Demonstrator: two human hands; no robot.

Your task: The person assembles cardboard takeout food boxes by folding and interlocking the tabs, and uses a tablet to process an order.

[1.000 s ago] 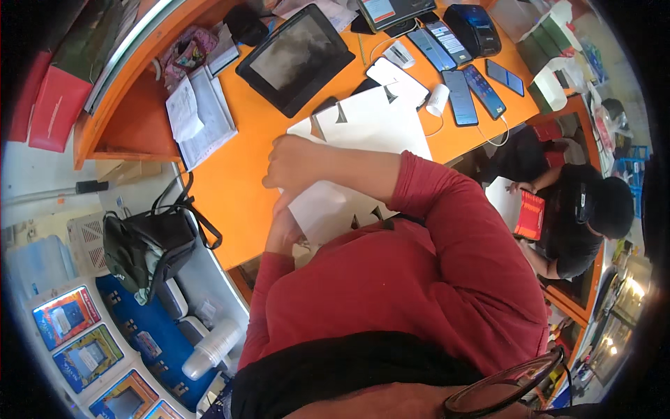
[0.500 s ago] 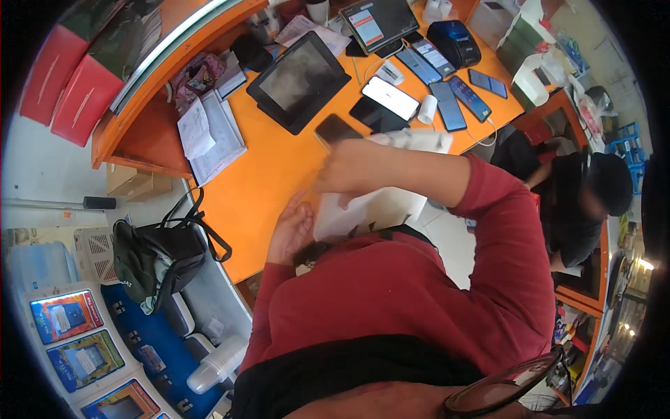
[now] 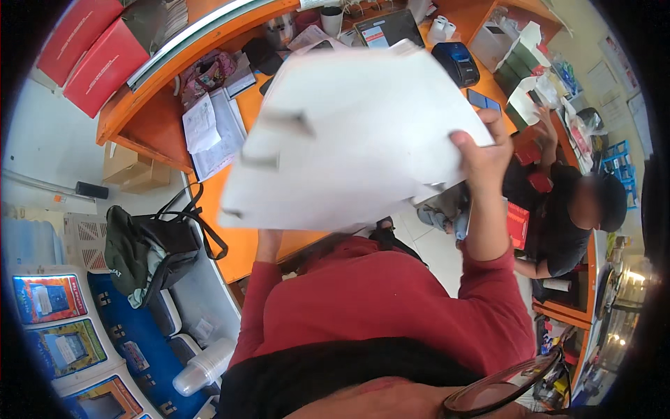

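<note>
A large white paper sheet (image 3: 349, 133) is raised over the desk and fills the middle of the view. Small dark marks show near its left side, and part of it is smeared by motion. My right hand (image 3: 485, 153) grips its right edge, thumb on the upper face and fingers behind. Under the sheet's lower left edge only the wrist of my left hand (image 3: 269, 244) shows; the fingers are hidden behind the paper. Most of the desk's middle, with the tablet and several phones, is covered from sight by the sheet.
The orange desk (image 3: 241, 241) carries papers (image 3: 211, 143), a screen (image 3: 387, 29), a black handheld device (image 3: 455, 63) and a phone (image 3: 483, 100). A black bag (image 3: 171, 244) lies at left. Another person (image 3: 569, 216) in black works close by at right, beside a red box (image 3: 517, 223).
The white sheet has come up from my lap to above the desk, spread wide. My right hand has swung from the middle to the right with its edge. My left fingers went out of sight.
</note>
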